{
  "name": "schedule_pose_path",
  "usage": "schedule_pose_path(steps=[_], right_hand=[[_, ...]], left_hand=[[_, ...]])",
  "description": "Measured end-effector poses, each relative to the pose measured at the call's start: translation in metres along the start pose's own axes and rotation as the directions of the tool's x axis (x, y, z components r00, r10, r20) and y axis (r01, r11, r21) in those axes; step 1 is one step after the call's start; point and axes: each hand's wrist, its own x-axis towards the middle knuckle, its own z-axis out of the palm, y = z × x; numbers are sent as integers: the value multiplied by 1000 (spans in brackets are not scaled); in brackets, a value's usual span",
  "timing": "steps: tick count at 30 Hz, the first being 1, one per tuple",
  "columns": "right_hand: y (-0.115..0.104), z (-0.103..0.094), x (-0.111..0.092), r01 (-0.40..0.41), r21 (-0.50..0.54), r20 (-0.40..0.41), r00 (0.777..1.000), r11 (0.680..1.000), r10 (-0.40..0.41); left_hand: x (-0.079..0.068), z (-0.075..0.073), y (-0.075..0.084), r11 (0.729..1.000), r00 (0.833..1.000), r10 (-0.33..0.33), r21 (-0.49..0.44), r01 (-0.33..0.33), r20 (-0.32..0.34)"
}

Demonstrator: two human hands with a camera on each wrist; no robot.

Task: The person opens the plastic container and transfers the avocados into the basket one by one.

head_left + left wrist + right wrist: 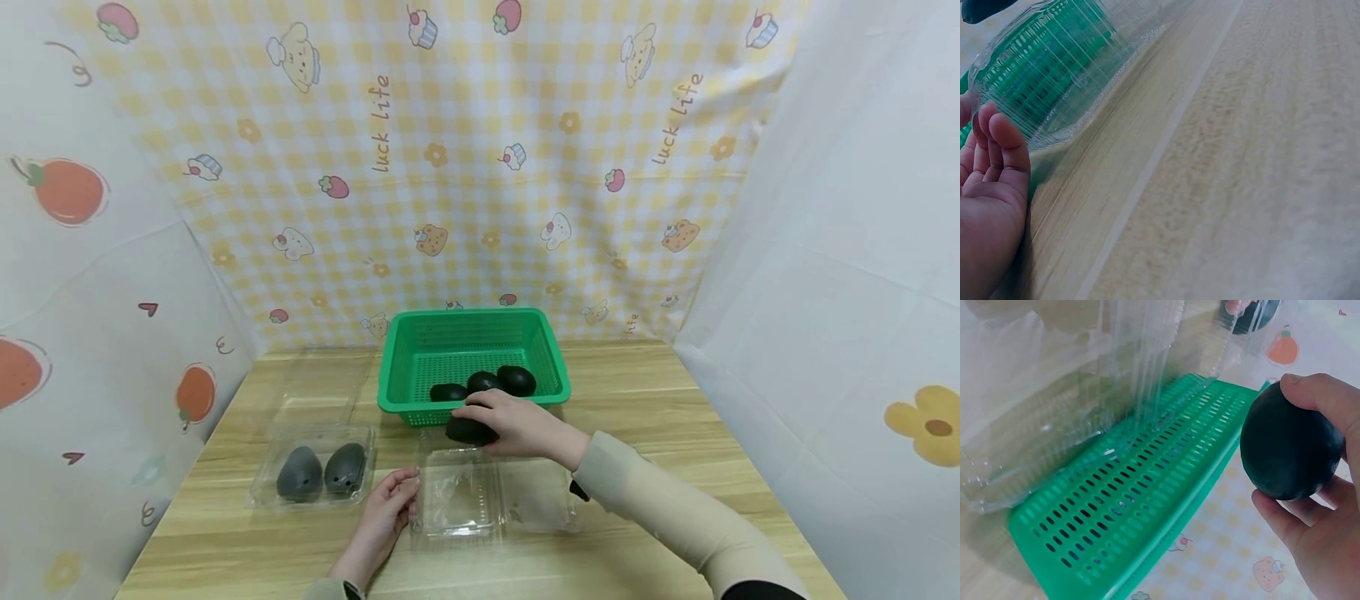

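Beige right sleeve point(675, 508) reached in from the lower right corner, the thing nearest the head camera, and ended at the wrist. Beyond its cuff, the right hand point(521, 425) grasped a dark avocado point(470, 431), thumb on one side and fingers on the other, as the right wrist view showed. That fruit was just in front of the near wall of a green basket point(397, 407), by the far edge of an opened clear pack point(457, 496). Both halves of the pack lay side by side on the wooden bench point(637, 400), joined along a ridge; its lid half point(536, 496) was on the right, partly below the right forearm.

Beside the pack's left edge was the left hand point(390, 504), fingertips and thumb pinching the thin plastic rim.

Inside the basket, three more avocados point(517, 381) rested in a row along the near side, toward the right; the bars of its slotted floor showed behind them. Well to the left, a second clear pack point(258, 493) held two greyish avocados point(302, 475) next to each other, small dark spots on their near ends, while its transparent lid point(318, 392) lay behind it.

At the back hung a yellow-and-white checked cloth point(465, 100) printed with cupcakes, strawberries and flowers.
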Motion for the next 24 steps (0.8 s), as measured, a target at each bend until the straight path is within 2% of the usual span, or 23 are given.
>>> schedule_pose_path(steps=[7, 24], right_hand=[[3, -5, 4, 8, 6, -10, 1000, 1000, -8], [8, -17, 23, -43, 22, 52, 998, 999, 42]], left_hand=[[1, 0, -1, 1000, 1000, -7, 6, 7, -5], [1, 0, 2, 1000, 1000, -24, -6, 24, -9]])
